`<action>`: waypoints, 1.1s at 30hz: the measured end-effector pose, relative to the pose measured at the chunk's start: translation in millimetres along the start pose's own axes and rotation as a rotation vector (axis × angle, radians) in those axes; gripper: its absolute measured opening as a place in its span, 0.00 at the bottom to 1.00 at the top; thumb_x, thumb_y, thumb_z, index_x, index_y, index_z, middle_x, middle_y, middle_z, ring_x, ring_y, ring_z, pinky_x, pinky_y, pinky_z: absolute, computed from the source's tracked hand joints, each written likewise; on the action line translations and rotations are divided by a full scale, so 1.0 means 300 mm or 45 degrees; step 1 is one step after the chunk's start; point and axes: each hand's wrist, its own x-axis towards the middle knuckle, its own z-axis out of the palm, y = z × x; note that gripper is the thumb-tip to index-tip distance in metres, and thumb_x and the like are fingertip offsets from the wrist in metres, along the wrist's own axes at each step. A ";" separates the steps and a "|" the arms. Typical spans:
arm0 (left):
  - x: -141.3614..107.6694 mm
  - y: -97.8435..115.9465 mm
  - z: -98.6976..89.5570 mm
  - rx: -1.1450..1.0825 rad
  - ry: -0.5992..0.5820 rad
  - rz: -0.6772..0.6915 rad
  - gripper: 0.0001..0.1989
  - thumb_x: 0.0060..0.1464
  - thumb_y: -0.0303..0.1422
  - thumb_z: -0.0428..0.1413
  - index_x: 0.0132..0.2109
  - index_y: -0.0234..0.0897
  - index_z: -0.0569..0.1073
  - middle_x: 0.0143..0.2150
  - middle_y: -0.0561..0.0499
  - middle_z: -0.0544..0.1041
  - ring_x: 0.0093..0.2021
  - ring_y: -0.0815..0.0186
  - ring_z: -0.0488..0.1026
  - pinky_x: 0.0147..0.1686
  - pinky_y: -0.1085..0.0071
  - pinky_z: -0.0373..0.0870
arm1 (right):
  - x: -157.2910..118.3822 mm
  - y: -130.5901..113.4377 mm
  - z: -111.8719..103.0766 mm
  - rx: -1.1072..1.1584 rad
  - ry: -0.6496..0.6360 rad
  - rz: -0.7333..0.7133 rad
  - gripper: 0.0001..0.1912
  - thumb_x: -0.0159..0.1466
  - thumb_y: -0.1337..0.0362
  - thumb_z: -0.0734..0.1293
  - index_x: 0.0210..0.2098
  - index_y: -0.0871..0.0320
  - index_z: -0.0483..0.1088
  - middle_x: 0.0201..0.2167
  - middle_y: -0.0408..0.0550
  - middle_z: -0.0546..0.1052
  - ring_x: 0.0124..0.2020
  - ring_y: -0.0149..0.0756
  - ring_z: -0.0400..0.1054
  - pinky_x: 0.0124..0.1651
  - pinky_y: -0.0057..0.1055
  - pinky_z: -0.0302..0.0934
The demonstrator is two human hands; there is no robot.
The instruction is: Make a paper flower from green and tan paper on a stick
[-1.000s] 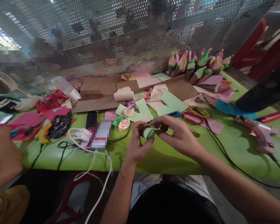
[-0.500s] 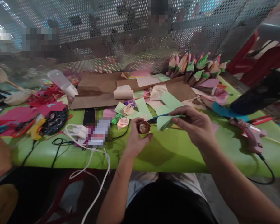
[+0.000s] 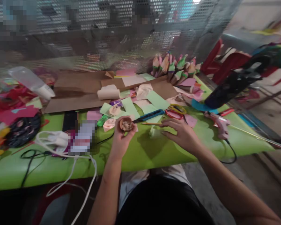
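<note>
Head: round-mouthed brown paper roll (image 3: pixel 126 124)

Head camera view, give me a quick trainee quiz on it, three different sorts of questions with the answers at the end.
1. Which hand holds the brown roll?
2. True or false: the pink glue gun lies apart from the right hand.
3. What is the main colour of the craft knife lying just beyond the pencil? A. red; B. blue; C. white.

Key: 1. The left hand. 2. True. 3. B.
</note>
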 end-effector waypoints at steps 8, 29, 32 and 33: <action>0.019 -0.014 -0.008 -0.004 0.111 -0.090 0.24 0.47 0.46 0.67 0.48 0.42 0.70 0.36 0.54 0.73 0.35 0.67 0.71 0.37 0.71 0.71 | -0.167 0.155 -0.256 -0.406 0.507 0.404 0.10 0.65 0.58 0.67 0.41 0.56 0.77 0.39 0.53 0.79 0.37 0.43 0.75 0.42 0.42 0.69; 0.011 0.007 0.013 -0.153 0.270 -0.201 0.21 0.43 0.40 0.68 0.44 0.39 0.73 0.34 0.54 0.75 0.33 0.70 0.71 0.37 0.74 0.70 | 0.040 -0.073 0.118 -0.012 -0.073 -0.116 0.22 0.62 0.71 0.68 0.55 0.52 0.73 0.56 0.54 0.75 0.56 0.45 0.72 0.57 0.42 0.69; 0.009 0.018 0.017 -0.189 0.290 -0.223 0.21 0.41 0.39 0.69 0.43 0.39 0.73 0.34 0.54 0.75 0.33 0.69 0.71 0.37 0.74 0.70 | 0.076 -0.105 0.137 -0.063 -0.144 -0.103 0.30 0.61 0.69 0.71 0.62 0.49 0.67 0.62 0.55 0.71 0.58 0.49 0.71 0.57 0.45 0.69; 0.009 0.023 0.018 -0.193 0.280 -0.235 0.21 0.41 0.39 0.69 0.42 0.39 0.73 0.34 0.54 0.75 0.33 0.69 0.71 0.37 0.74 0.70 | 0.076 -0.107 0.129 -0.066 -0.158 -0.089 0.32 0.61 0.69 0.71 0.64 0.48 0.66 0.63 0.54 0.70 0.57 0.49 0.72 0.56 0.44 0.69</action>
